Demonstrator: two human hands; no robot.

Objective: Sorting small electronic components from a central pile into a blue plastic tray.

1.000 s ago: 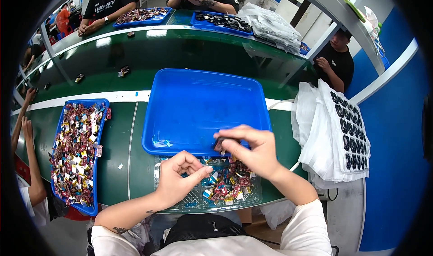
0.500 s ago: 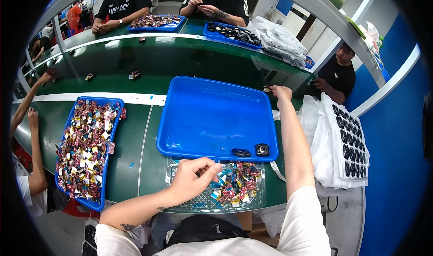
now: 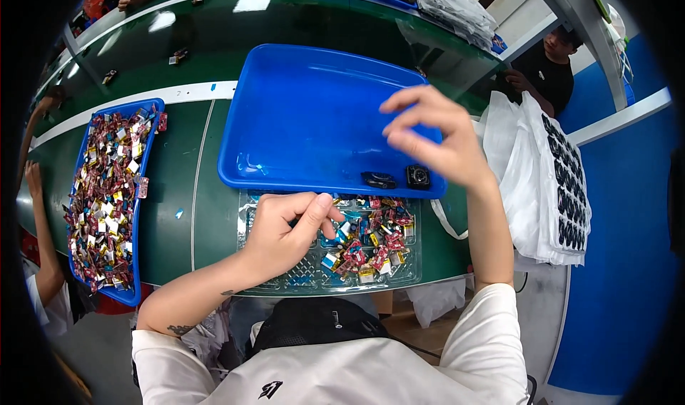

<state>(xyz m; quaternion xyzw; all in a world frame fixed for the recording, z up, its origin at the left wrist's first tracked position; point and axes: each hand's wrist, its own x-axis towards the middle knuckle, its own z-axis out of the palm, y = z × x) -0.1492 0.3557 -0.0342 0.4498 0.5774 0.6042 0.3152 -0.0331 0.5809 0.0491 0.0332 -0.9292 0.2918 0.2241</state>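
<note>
The right hand point(image 3: 448, 135) is above the right side of the blue tray point(image 3: 307, 113), grip spread. Two black modules point(image 3: 418, 177) lie in its near right corner. The left hand point(image 3: 285, 228) curls above the clear tray point(image 3: 294, 281); whether it pinches anything cannot be determined.

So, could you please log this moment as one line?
left hand: curled, over clear tray | right hand: open, over large blue tray | two black parts: inside that tray

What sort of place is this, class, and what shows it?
Probably a factory assembly line: a long green surface, perhaps a conveyor belt, small electronic-looking parts piled in a clear tray, and black parts in rows at right.
</note>
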